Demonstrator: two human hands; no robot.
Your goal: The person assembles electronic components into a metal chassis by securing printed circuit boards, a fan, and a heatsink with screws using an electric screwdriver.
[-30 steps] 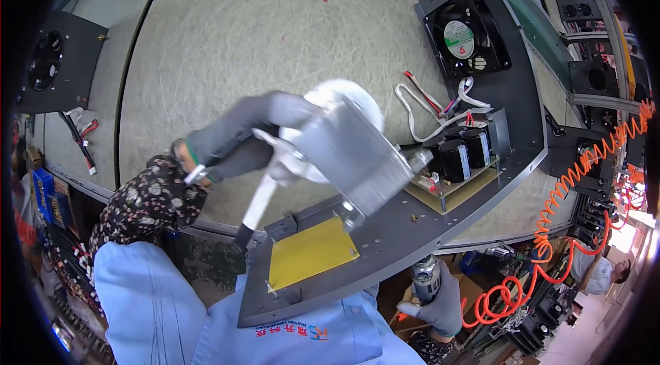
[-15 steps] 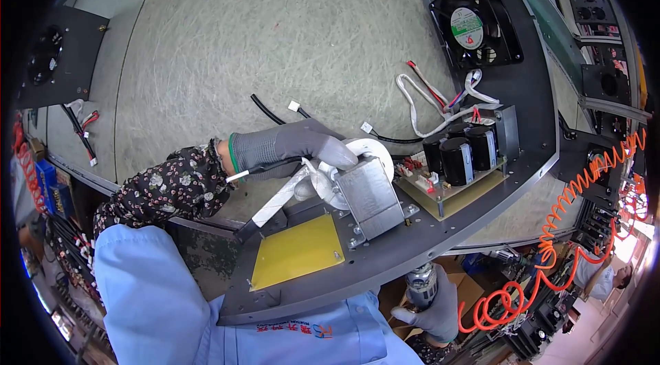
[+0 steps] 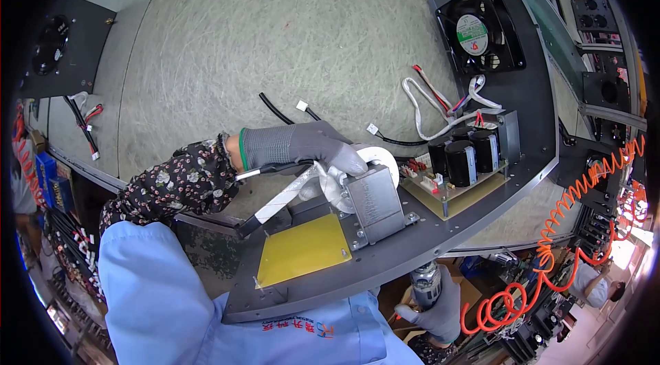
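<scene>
Dead center, one grey metal transformer block [image 3: 375, 203] sits on the dark curved chassis plate [image 3: 481, 217], left hand [image 3: 302, 148] clamped over it. Lower right, right hand [image 3: 433, 310] grips one power screwdriver [image 3: 426, 286]. One yellow board [image 3: 302, 249], three black capacitors [image 3: 464, 155], two fans [image 3: 478, 31] around.

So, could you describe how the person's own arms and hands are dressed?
The left hand wears a grey knit glove with a green cuff edge, above a dark floral sleeve. The right hand wears the same grey glove. A light blue garment covers the body.
</scene>
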